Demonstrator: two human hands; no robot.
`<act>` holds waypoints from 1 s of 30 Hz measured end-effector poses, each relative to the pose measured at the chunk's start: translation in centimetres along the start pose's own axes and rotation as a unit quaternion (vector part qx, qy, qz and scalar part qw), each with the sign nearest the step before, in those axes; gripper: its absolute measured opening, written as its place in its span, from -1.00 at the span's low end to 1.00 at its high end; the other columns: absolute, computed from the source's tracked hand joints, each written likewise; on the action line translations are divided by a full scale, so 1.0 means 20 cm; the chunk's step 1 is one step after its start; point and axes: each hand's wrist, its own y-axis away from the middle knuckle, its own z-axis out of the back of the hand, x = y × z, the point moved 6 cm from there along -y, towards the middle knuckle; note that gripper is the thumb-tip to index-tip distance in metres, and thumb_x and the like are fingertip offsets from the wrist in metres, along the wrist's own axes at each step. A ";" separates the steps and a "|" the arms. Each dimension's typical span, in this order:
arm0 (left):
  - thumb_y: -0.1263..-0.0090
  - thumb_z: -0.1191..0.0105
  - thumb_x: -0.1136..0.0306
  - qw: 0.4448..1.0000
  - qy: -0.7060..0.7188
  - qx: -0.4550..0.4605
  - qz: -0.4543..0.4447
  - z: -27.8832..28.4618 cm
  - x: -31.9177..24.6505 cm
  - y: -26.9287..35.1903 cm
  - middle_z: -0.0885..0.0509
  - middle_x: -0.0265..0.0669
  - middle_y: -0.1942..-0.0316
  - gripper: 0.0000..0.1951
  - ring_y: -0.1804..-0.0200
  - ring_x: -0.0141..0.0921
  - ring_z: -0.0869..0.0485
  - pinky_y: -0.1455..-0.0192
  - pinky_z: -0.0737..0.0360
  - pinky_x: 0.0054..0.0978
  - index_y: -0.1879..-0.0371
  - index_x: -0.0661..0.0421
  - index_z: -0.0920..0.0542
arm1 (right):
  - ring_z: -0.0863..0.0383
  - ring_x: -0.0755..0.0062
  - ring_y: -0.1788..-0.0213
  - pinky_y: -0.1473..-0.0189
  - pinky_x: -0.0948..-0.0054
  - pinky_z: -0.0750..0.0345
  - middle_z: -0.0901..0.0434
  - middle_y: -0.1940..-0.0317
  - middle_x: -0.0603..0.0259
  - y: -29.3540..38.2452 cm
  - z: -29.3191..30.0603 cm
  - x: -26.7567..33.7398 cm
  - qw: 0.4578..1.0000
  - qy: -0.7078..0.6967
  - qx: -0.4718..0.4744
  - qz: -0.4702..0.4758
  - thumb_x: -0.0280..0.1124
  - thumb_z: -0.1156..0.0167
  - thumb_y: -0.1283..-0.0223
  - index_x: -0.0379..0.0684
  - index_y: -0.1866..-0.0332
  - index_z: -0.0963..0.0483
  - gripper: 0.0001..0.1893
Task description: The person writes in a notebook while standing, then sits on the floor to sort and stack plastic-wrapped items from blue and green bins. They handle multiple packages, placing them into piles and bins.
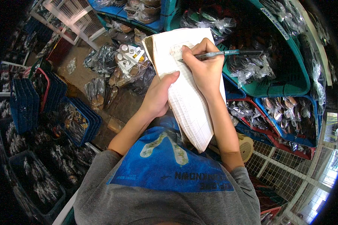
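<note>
My left hand (158, 94) grips the left edge of an open ruled notebook (195, 104), its thumb lying on the page and its fingers hidden underneath. Between the thumb and fingers of my right hand (204, 67) is a dark pen (232, 52), its tip at the upper part of the page. Some handwriting shows beside the tip. The notebook is held in front of my body, its lower end bending down. Behind it on the floor lie plastic-wrapped sandals (131, 60), a white printed sheet among them.
At the right stands a green plastic crate (284, 88) of bagged footwear, with a blue crate (315, 121) below it. Stacked blue crates (91, 123) stand at the left. A white wire-mesh panel (266, 161) is at lower right. More bagged goods sit in a dark bin (55, 209) at lower left.
</note>
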 end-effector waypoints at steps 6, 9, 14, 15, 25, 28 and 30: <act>-0.33 0.12 0.32 1.000 -0.004 0.000 0.009 0.00 0.00 -0.01 -0.53 -0.13 0.10 -0.60 0.10 -0.33 -0.58 0.04 -0.56 -0.42 -0.08 0.29 -0.29 | -0.24 0.77 0.57 0.51 0.68 -0.23 -0.37 0.68 0.43 0.00 0.00 -0.01 1.000 0.017 0.003 -0.010 -0.58 -0.26 0.08 -0.23 0.68 -0.27 -0.72; -0.33 0.12 0.30 1.000 -0.006 0.005 0.016 0.01 0.00 -0.01 -0.54 -0.13 0.11 -0.59 0.11 -0.34 -0.59 0.05 -0.56 -0.42 -0.08 0.29 -0.29 | -0.24 0.77 0.57 0.51 0.69 -0.23 -0.36 0.68 0.43 -0.01 0.00 -0.02 1.000 0.012 0.004 -0.010 -0.58 -0.26 0.09 -0.23 0.68 -0.28 -0.73; -0.33 0.16 0.36 1.000 0.013 0.005 0.022 0.00 0.01 -0.01 -0.50 -0.14 0.08 -0.61 0.06 -0.38 -0.55 0.03 -0.51 -0.45 -0.09 0.31 -0.28 | -0.26 0.77 0.58 0.51 0.69 -0.23 -0.37 0.68 0.42 -0.01 0.00 -0.03 1.000 0.014 0.004 -0.007 -0.59 -0.25 0.08 -0.22 0.68 -0.27 -0.72; -0.33 0.14 0.32 1.000 0.010 0.003 0.019 0.00 0.01 -0.01 -0.52 -0.13 0.08 -0.59 0.06 -0.36 -0.56 0.02 -0.52 -0.43 -0.09 0.31 -0.29 | -0.26 0.76 0.58 0.51 0.69 -0.24 -0.38 0.68 0.42 -0.01 0.00 -0.03 1.000 0.013 0.003 -0.007 -0.60 -0.24 0.08 -0.22 0.68 -0.26 -0.72; -0.34 0.18 0.39 1.000 0.012 0.012 0.019 0.00 0.00 -0.01 -0.49 -0.15 0.06 -0.62 0.05 -0.40 -0.53 0.03 -0.50 -0.47 -0.10 0.32 -0.27 | -0.28 0.76 0.58 0.50 0.68 -0.26 -0.39 0.69 0.40 -0.01 0.00 -0.03 1.000 -0.013 -0.006 -0.006 -0.63 -0.23 0.06 -0.22 0.67 -0.26 -0.72; -0.34 0.18 0.39 1.000 0.015 0.008 0.016 0.00 0.00 -0.01 -0.49 -0.15 0.07 -0.62 0.06 -0.40 -0.54 0.03 -0.50 -0.47 -0.10 0.32 -0.27 | -0.28 0.76 0.58 0.49 0.68 -0.26 -0.39 0.68 0.40 -0.01 0.00 -0.03 1.000 -0.006 -0.005 -0.012 -0.63 -0.23 0.07 -0.22 0.67 -0.26 -0.72; -0.35 0.18 0.39 1.000 0.017 0.009 0.017 0.00 0.00 -0.01 -0.50 -0.15 0.07 -0.62 0.06 -0.40 -0.54 0.03 -0.50 -0.47 -0.10 0.32 -0.27 | -0.28 0.76 0.58 0.49 0.68 -0.26 -0.39 0.68 0.40 -0.01 0.01 -0.03 1.000 -0.014 -0.007 -0.010 -0.63 -0.24 0.07 -0.22 0.67 -0.26 -0.72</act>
